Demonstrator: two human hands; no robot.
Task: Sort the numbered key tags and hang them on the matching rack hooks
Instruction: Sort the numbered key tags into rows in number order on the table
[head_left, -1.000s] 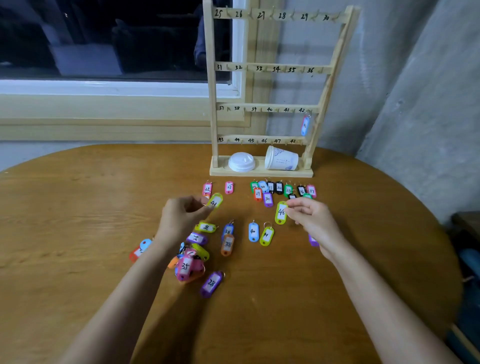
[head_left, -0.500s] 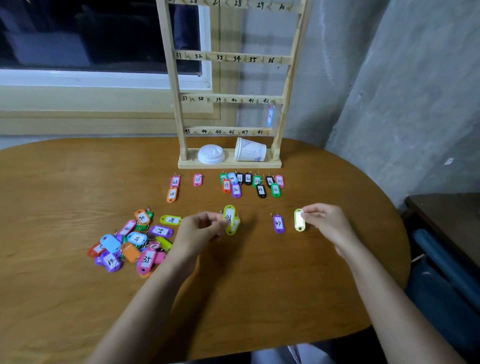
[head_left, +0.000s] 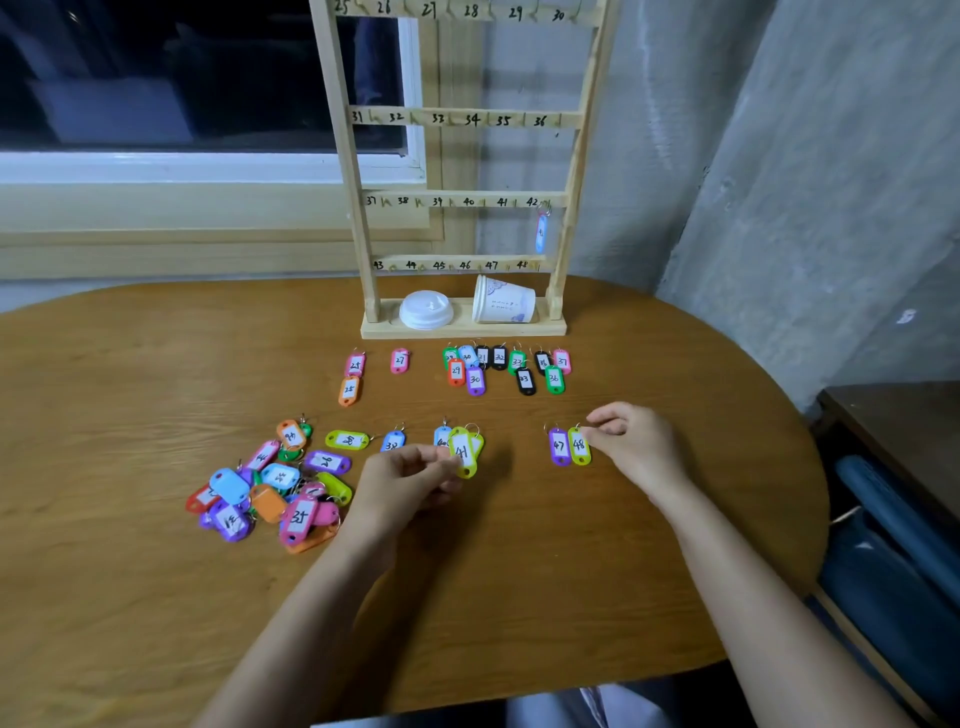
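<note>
Your left hand pinches glossy oblong yellow tag 41 over the grained wooden table, while your right hand pinches flat-lying plastic tag 48 at its ring end.

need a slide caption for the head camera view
Sorting by number: left hand holds tag 41, right hand pinches tag 48 beside tag 47, in front of the numbered wooden rack.

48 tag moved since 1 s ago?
Yes: the 48 tag went right, from below the rack's middle to past its right post.
</note>
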